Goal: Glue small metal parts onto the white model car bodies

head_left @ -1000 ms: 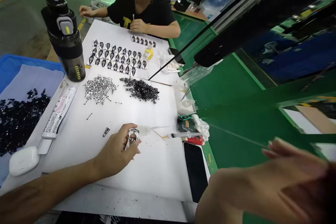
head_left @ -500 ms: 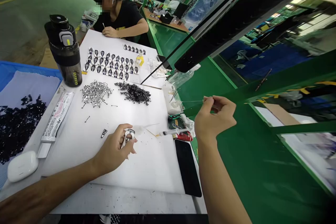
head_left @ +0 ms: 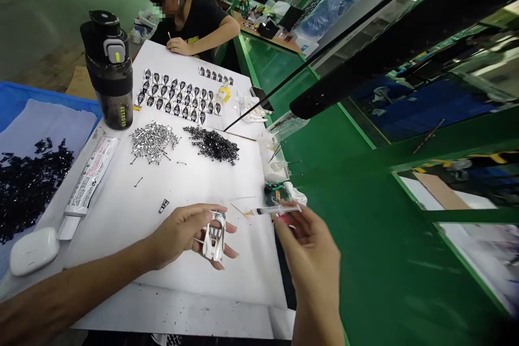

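Note:
My left hand [head_left: 184,235] rests over the white sheet [head_left: 170,189] and holds a small white toy car body [head_left: 214,235] between thumb and fingers. My right hand [head_left: 312,248] hovers at the sheet's right edge, fingers loosely curled and apart, holding nothing I can see. Its fingertips are just below a syringe [head_left: 272,209] that lies at that edge. A pile of silver metal parts [head_left: 153,141] and a pile of small black parts [head_left: 214,145] lie farther back on the sheet.
A dark water bottle [head_left: 109,71] stands at the back left. A glue tube [head_left: 90,174] and a white earbud case [head_left: 33,250] lie at left, beside a blue bin [head_left: 16,105] of black parts. Rows of finished pieces [head_left: 178,100] lie before a seated co-worker [head_left: 190,21]. A black lamp arm [head_left: 389,38] crosses overhead.
My right hand came down from the green bench toward the syringe and opened. My left hand turned the white car body so that it lies flat in my fingers.

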A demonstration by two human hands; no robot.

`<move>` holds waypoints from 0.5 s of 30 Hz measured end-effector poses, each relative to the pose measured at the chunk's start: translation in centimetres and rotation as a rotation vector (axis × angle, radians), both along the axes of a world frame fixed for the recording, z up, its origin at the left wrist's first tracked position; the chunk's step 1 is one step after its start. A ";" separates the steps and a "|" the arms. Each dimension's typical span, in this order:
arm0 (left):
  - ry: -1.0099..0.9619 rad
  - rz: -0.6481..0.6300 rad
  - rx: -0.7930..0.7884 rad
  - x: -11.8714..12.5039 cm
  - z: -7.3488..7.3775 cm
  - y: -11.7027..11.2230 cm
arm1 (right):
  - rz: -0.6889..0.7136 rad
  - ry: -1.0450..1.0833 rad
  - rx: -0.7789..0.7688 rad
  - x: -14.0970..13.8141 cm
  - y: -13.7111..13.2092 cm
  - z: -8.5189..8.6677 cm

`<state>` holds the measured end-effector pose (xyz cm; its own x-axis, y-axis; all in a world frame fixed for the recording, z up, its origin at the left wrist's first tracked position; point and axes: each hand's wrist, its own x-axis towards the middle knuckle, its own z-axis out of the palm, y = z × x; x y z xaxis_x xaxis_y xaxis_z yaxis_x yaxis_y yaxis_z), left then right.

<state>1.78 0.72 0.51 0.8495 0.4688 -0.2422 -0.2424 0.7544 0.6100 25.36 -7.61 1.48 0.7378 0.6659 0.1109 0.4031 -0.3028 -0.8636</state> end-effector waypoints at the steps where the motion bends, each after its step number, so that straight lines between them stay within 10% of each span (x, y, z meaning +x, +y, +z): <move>1: -0.008 -0.057 -0.059 0.0 -0.1 0.1 | 0.036 0.176 0.005 -0.7 -0.2 -0.4; 6: 0.148 -0.230 -0.157 0.2 -0.3 0.4 | 0.003 0.574 0.018 -0.8 1.4 -0.2; 15: 0.186 -0.123 -0.214 0.1 -0.2 0.6 | 0.136 0.641 0.474 -5.6 2.3 6.0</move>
